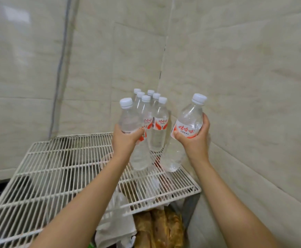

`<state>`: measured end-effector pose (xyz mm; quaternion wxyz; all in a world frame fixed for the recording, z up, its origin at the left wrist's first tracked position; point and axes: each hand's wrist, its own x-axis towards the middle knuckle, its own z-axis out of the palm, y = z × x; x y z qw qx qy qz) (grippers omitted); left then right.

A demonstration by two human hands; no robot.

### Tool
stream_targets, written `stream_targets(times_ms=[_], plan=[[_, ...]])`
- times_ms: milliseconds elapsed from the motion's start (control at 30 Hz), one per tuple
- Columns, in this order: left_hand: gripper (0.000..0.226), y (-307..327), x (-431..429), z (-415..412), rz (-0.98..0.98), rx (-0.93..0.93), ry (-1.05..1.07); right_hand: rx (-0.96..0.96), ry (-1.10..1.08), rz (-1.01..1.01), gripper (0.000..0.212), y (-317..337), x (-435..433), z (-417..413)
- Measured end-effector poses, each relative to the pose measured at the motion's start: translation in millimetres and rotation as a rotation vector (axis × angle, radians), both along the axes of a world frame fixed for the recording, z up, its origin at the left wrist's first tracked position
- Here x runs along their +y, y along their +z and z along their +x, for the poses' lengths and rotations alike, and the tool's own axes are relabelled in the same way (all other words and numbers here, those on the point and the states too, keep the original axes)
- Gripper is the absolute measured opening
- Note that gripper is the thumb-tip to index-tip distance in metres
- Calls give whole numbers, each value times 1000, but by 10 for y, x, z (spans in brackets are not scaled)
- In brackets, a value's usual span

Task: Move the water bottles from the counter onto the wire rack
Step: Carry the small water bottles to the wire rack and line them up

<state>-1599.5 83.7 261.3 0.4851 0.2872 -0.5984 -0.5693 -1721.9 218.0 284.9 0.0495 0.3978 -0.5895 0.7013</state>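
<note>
Left hand (126,138) gripping water bottle (128,119) at label, grip clenched around it, holding upright at frame centre. Right hand (194,138) gripping second bottle (189,120), grip wrapping label, bottle tilting right. Both held above wire rack (56,167). Cluster of bottles (153,115) standing at rack's far right corner, against tiled wall (235,68). Bags (156,228) showing below rack, lower centre.

- Pale beige marbled tiles (235,59) cover the walls in front of me and to my right.
- The walls meet in a corner (162,68).
- A grey vertical strip (61,59) runs down the left wall.
- Soft, even light.
</note>
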Motion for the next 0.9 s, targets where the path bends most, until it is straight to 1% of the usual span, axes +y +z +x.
stream_targets(times_ms=[133, 233, 400, 467, 567, 700, 733, 800, 833, 900], plan=[[66, -192, -101, -110, -4, -7, 84, 31, -20, 114, 85, -100, -316, -456], [63, -240, -260, -152, -39, 54, 87, 21, 85, 156, 86, -163, -568, -687], [69, -263, -286, -205, -27, -19, 98, -20, 215, 199, 82, -368, -837, -800], [62, -244, -258, -236, -30, -47, 110, -43, 251, 213, 86, -422, -906, -804], [52, -217, -239, -288, -47, -75, 102, -23, 273, 220, 92, -444, -957, -799], [49, -230, -193, -314, -64, -89, 91, 31, 146, 258, 90, -565, -884, -778], [49, -233, -192, -316, -69, -91, 90, 37, 86, 286, 95, -598, -866, -750], [54, -230, -200, -310, -80, -89, 89, 62, -86, 364, 113, -675, -873, -696], [57, -229, -207, -307, -82, -85, 85, 72, -169, 413, 118, -723, -885, -677], [57, -253, -228, -313, -86, -74, 80, 75, -217, 416, 121, -773, -905, -622]])
